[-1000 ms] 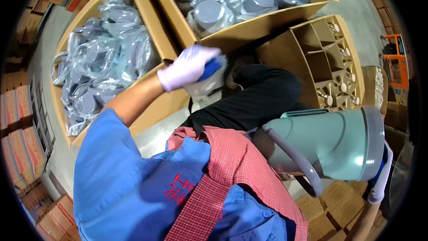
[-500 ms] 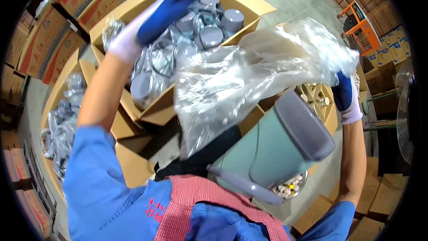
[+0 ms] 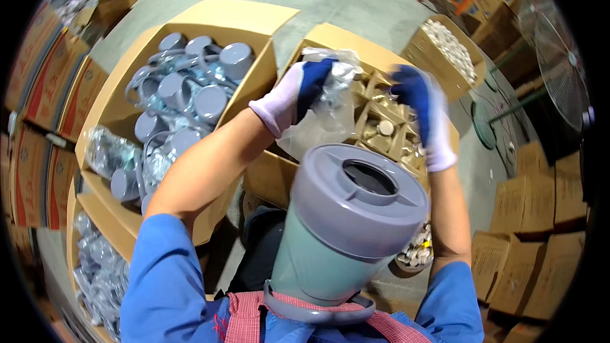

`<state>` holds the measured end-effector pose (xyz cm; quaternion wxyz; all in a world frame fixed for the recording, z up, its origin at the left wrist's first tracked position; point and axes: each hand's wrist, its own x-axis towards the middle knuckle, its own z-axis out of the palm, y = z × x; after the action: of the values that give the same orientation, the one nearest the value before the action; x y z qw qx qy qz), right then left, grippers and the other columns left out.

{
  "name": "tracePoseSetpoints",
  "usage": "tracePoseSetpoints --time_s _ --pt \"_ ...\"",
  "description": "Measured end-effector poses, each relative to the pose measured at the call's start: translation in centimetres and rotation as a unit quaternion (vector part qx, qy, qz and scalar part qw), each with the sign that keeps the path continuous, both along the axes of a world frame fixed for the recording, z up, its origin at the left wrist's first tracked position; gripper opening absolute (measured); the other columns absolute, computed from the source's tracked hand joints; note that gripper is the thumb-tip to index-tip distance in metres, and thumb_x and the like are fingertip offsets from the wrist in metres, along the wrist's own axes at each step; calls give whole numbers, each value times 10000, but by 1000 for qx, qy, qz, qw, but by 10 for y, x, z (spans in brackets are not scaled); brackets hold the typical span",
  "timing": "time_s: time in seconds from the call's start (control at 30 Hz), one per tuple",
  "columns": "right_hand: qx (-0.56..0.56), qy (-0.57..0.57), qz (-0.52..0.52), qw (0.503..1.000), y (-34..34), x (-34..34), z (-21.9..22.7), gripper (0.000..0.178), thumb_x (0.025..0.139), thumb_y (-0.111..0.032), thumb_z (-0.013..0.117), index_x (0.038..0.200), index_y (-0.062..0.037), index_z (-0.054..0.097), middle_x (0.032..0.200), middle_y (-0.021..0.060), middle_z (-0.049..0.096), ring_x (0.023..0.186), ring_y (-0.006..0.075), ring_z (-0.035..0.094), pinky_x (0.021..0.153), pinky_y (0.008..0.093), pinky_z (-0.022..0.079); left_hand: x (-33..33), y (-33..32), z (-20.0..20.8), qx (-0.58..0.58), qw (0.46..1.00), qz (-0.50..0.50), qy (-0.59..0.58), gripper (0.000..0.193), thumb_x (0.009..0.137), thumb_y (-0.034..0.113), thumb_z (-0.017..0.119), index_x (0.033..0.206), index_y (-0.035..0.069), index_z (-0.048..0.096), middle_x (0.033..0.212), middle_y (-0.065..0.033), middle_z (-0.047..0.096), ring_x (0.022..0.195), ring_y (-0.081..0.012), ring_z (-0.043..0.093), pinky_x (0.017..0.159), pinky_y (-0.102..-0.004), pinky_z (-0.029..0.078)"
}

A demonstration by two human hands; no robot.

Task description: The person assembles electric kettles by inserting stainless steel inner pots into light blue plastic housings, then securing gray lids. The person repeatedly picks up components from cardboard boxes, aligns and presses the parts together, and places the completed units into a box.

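Open tan cartons [image 3: 267, 22] ahead; red-printed brown boxes [image 3: 38, 89] stacked left.

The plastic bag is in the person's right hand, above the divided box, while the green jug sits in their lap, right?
Not quite: the head view shows the left hand gripping the plastic bag; the right hand is beside it, holding nothing visible. The rest holds: the bag is above the divided box, and the green jug sits in the lap.

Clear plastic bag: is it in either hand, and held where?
The left hand grips the clear plastic bag near its top; the right hand is blurred, its hold unclear.
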<state>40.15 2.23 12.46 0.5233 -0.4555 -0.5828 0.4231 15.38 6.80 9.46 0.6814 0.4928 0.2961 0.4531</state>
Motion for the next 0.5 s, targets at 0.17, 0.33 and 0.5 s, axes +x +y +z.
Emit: tracePoseSetpoints --time_s 0.17,0.33,0.5 --pt "48 -252 -48 965 -7 -7 -33 251 953 -229 665 1025 7 711 719 125 660 633 177 595 639 344 491 1 -18 49 -1 983 22 181 369 963 388 673 891 27 702 745 -19 648 592 -77 552 548 -244 433" --pt "-68 125 -99 985 -61 41 -82 332 991 -200 614 1201 55 648 1065 61 696 936 132 620 865 288 491 -81 -48 33 75 972 126 185 444 1032 405 524 721 88 536 582 -7 490 545 -102 487 741 -285 525" --pt "-61 110 -39 991 -124 17 -47 372 988 -120 544 1318 45 586 1227 76 659 1118 147 597 991 299 455 -85 -92 35 137 971 70 184 419 1050 327 465 1279 7 606 1115 -111 649 995 -195 669 902 -323 522"
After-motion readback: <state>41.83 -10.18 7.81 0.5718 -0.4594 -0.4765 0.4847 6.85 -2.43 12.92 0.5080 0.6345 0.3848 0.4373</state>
